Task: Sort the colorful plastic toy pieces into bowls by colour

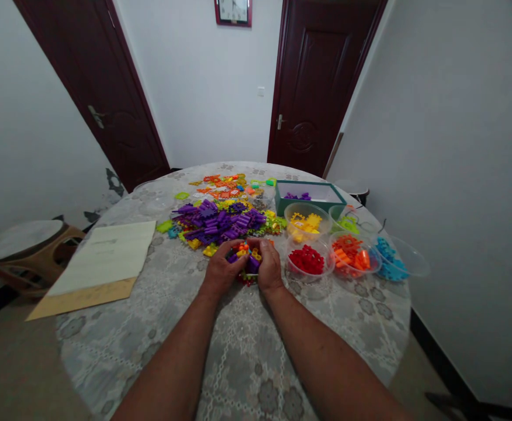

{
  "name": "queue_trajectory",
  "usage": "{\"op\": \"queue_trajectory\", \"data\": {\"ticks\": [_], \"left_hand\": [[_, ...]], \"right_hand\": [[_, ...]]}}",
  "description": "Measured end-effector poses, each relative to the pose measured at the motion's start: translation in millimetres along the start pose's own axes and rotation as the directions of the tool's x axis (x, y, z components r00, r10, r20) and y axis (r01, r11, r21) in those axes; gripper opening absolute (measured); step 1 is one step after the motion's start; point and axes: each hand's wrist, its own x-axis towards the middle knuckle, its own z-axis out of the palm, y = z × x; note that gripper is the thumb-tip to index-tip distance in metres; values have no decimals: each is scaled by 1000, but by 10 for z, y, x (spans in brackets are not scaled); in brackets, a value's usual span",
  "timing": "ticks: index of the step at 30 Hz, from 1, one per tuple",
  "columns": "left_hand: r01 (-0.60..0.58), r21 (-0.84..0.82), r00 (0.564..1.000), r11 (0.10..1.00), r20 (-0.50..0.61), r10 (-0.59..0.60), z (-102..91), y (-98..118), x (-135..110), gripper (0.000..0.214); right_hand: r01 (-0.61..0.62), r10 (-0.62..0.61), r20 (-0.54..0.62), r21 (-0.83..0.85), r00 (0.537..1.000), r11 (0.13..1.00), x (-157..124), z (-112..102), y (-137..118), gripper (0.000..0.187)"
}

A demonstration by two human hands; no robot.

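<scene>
My left hand (pixel 224 268) and my right hand (pixel 270 266) are closed from both sides around a cluster of plastic building pieces (pixel 253 264) in purple, yellow, orange and blue. Whether these pieces are joined or loose I cannot tell, as my fingers hide part of them. A few red and green bits (pixel 247 281) show just beneath my hands. Right beyond them lies a large heap of purple plastic pieces (pixel 221 222), mixed with yellow and green ones at its edges.
To the right stand clear bowls with yellow pieces (pixel 306 224), red pieces (pixel 307 259), orange pieces (pixel 351 256) and blue pieces (pixel 391 260). Behind them is a green-edged box (pixel 282 202) with purple pieces. Paper sheets (pixel 107 257) overhang the table's left edge. Orange pieces (pixel 223 190) lie farther back.
</scene>
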Motion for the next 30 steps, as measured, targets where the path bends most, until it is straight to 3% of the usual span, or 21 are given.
{"op": "queue_trajectory", "data": {"ticks": [7,13,16,21,24,30], "left_hand": [[-95,34,995,995,-19,96,94,13,-8,33],[-135,60,989,989,-48,138,105,47,-44,32],[-142,55,988,988,-53,145,112,71,-57,36],[-147,5,989,989,-1,147,130,98,-66,54],[-115,-52,993,992,7,115,121,95,-70,69],[-62,-185,998,981,-39,56,125,125,-87,86]], "right_hand": [[-37,43,-35,169,998,985,47,111,81,47],[-31,43,-71,168,997,985,12,217,66,49],[-75,99,-72,281,992,957,10,239,61,51],[-156,163,34,528,986,835,20,243,-60,47],[-222,182,126,583,975,782,14,226,-173,50],[-224,131,208,526,969,821,-13,220,-299,58]]}}
